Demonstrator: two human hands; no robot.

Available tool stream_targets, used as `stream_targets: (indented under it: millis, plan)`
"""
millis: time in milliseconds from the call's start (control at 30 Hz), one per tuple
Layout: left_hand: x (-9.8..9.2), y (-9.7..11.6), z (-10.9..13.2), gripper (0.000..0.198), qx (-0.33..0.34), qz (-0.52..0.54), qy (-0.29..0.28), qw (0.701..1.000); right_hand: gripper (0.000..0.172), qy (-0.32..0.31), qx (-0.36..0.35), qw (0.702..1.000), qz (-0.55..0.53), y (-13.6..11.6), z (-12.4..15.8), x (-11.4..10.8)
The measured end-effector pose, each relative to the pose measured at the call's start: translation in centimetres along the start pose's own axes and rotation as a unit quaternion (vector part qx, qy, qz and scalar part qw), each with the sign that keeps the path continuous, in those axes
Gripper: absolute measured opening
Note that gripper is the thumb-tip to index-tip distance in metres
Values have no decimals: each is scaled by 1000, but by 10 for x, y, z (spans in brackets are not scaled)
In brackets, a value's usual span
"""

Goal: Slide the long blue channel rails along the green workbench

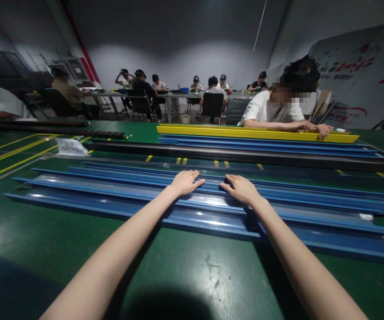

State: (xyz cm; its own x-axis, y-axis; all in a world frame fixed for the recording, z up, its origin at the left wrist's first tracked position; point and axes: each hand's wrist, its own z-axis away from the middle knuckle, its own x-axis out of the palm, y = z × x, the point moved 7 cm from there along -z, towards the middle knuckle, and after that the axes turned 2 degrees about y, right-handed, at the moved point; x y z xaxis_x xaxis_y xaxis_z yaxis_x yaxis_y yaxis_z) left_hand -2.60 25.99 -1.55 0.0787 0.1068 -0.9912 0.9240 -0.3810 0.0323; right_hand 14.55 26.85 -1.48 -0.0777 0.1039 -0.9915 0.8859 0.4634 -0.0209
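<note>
Long blue channel strips (208,221) lie side by side across the green table in front of me. My left hand (185,182) is stretched over the farther strips, palm down, with its fingers flat and the thumb pointing right. Facing it, my right hand (241,189) also reaches over these strips, fingers extended and thumb pointing left. A short gap separates the two hands, and blue strip shows between them. Both appear to rest on the strips' upper edges; the undersides of the palms are hidden. Neither hand is wrapped around anything.
Beyond the strips runs a long black bar (192,152), with more blue strips and a yellow channel (245,132) behind it. A co-worker (278,102) leans over the yellow channel, hands on its right part. A crumpled plastic wrapper (71,147) lies left. Several people sit at tables behind.
</note>
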Motion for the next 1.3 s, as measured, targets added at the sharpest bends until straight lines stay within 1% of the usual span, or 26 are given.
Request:
stream_targets:
  millis: [167,267,400,500,600,667,733,833,900,967,1033,1100,1300]
  plan:
    - [-4,-8,-14,66,-35,-29,-51,998,64,-48,40,998,1,11,-10,0]
    - [-8,-8,-19,65,-25,-43,-51,997,63,-48,38,998,15,15,-14,-2]
    - [-8,-6,-20,62,-8,-46,-49,998,61,-52,24,998,26,15,-15,-2]
    - [-12,-5,-20,61,1,-65,-27,998,61,-36,13,998,40,14,-15,-7]
    - [-28,-5,-21,61,4,-89,9,996,61,-9,7,998,59,14,-16,-22]
    - [-44,-6,-21,63,-1,-99,27,995,62,14,4,997,71,13,-16,-36]
    - [-63,-3,-18,64,8,-110,53,993,63,44,-4,996,84,11,-15,-54]
    - [-92,3,-7,66,14,-124,89,988,64,85,-17,990,108,5,-9,-79]
    - [-104,8,3,65,12,-133,94,987,64,102,-25,988,114,-2,0,-93]
    - [-112,12,15,66,4,-139,92,986,65,109,-23,987,115,-9,11,-103]
    - [-117,16,29,67,-3,-140,86,986,67,109,-8,987,115,-16,24,-108]
    - [-118,20,44,66,-9,-140,79,987,68,104,4,988,116,-23,37,-109]
    - [-113,37,89,59,-9,-140,70,988,66,88,-3,990,110,-48,78,-102]
